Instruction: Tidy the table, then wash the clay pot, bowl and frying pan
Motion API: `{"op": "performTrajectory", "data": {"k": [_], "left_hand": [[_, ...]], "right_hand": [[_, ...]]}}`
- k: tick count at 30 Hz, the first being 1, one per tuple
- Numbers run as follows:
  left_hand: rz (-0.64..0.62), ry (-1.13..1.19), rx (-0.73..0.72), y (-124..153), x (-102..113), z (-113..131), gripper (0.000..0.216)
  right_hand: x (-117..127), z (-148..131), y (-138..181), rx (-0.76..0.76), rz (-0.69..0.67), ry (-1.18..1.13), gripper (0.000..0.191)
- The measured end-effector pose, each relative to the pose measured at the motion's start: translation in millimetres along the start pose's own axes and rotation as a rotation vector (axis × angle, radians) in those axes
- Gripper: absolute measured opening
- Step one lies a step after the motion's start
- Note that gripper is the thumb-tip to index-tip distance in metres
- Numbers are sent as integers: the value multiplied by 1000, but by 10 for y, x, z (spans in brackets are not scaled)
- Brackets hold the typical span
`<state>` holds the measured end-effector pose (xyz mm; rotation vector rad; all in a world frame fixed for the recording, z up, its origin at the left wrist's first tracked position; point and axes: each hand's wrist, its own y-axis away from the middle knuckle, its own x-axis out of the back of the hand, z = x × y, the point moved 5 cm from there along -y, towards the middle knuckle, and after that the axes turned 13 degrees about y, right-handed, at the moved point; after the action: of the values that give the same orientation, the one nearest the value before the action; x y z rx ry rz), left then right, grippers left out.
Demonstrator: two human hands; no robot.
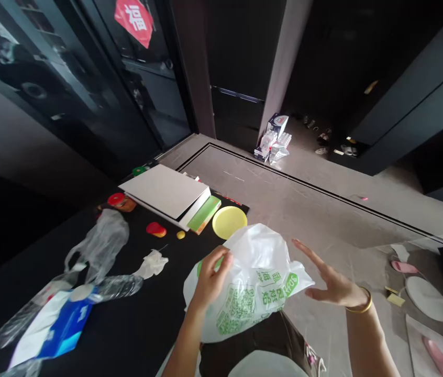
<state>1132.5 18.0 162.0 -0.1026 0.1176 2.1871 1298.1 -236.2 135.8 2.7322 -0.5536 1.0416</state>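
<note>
A white plastic bag (256, 283) with green print and a square code hangs in front of my lap, at the table's edge. My left hand (213, 277) pinches the upper left part of the bag between thumb and fingers. Just right of the bag, my right hand (329, 280) is open, its fingers stretched towards the bag with a small gap between. A gold-coloured bangle (363, 301) is on the right wrist. The bag's contents, if any, cannot be made out.
On the black table (127, 335) are a white flat box (166, 191), a yellow round lid (229, 222), a clear plastic bag (107, 238), a crumpled tissue (153, 264), plastic bottles (119, 287) and a blue-white pack (64, 322). Boxes (274, 139) stand on the floor beyond.
</note>
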Motion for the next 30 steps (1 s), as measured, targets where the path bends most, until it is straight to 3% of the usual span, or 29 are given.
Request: {"op": "performTrajectory", "data": {"k": [3, 7, 9, 11, 16, 18, 20, 22, 25, 27, 30], "left_hand": [[-272, -223, -146, -338, -765, 76, 25], [-432, -517, -427, -605, -1520, 129, 20], [-436, -597, -548, -723, -1750, 109, 19], [-429, -644, -634, -857, -1919, 54, 18], [-480, -647, -681, -1288, -2236, -176, 18], [-505, -607, -681, -1513, -2273, -260, 17], [-448, -565, -645, -1821, -2170, -343, 15], [-254, -552, -536, -2225, -1888, -460, 22], [89, -560, -244, -2859, -1309, -740, 43], [71, -497, -10, -3213, -1086, -977, 41], [-125, -309, 206, -3553, -1063, -1202, 36]], "right_hand": [[443, -143, -297, 45, 97, -57, 87], [893, 37, -553, -150, 344, 22, 44], [1042, 224, -540, -257, 391, 24, 28], [1154, 432, -482, -337, 396, 22, 27], [1290, 955, -457, -471, 342, -1, 27], [1358, 1110, -523, -490, 355, -31, 25], [1491, 1227, -596, -484, 417, -69, 24], [1680, 1331, -648, -462, 516, -113, 23], [1977, 1510, -700, -414, 672, -217, 17], [2137, 1659, -754, -411, 759, -298, 14], [2325, 1893, -934, -448, 827, -362, 16]]}}
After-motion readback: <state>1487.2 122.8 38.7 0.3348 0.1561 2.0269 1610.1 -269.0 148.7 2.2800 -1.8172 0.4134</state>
